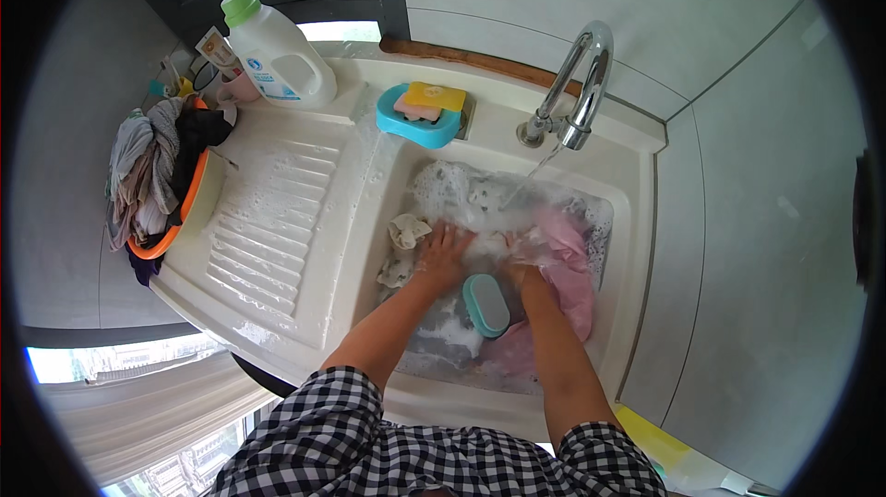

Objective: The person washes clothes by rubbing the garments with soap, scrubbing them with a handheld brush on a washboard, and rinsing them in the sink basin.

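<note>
Both hands are in the soapy water of a white utility sink (633, 220). My left hand (443, 255) is spread with its fingers apart, beside a small crumpled white cloth (408, 231). Water and foam partly cover my right hand (516, 263), which is at the left edge of a wet pink cloth (571, 248); whether it grips anything is hidden. A teal and grey oval brush or soap case (486, 306) floats between my forearms. Water runs from the chrome faucet (581, 95) into the foam at the back.
A blue soap dish (415, 130) with a yellow and a pink piece stands on the back ledge. Left of it is a white detergent bottle (284, 54) with a green cap. The ribbed washboard (270, 220) lies left of the basin, and an orange-rimmed tub (204, 199) heaped with clothes beyond it.
</note>
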The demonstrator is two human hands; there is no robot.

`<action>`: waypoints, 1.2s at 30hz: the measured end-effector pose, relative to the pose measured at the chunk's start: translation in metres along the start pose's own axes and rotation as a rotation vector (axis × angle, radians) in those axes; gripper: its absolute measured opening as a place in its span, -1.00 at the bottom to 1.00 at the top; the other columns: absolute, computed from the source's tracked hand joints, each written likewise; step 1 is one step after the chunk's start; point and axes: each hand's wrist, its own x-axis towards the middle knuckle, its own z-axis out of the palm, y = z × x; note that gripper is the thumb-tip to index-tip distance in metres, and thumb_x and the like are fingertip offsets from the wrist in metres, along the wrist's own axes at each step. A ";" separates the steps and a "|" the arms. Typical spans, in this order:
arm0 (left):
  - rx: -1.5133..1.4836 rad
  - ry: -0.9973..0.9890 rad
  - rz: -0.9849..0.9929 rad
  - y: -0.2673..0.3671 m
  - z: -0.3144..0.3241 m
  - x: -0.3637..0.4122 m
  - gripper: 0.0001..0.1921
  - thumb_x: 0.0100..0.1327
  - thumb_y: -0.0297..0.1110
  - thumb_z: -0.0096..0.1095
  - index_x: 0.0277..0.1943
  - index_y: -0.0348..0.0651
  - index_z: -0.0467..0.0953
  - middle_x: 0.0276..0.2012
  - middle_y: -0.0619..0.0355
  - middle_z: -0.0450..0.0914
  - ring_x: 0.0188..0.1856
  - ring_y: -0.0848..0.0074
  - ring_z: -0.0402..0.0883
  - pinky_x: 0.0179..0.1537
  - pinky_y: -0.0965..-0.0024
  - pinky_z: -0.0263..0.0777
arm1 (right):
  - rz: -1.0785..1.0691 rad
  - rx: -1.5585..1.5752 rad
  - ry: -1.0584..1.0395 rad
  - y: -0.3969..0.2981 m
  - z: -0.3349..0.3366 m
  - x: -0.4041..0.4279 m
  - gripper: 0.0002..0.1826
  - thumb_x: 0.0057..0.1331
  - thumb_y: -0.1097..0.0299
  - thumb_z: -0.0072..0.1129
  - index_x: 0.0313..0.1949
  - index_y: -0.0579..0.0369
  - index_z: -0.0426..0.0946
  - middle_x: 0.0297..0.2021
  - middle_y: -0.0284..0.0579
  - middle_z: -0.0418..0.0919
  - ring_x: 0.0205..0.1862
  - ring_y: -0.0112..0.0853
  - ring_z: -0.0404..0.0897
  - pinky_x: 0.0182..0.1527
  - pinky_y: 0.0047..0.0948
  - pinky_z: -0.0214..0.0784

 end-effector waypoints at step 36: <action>-2.050 -0.048 -0.178 0.029 -0.139 -0.057 -0.60 0.23 -0.31 0.14 0.12 -0.19 0.39 -0.08 0.04 0.54 -0.12 0.36 0.60 -0.06 0.31 0.53 | -0.033 1.108 0.161 -0.060 -0.101 -0.101 -0.18 0.11 0.19 0.32 0.31 0.02 0.10 -0.01 0.08 0.43 0.01 -0.15 0.48 0.08 -0.20 0.35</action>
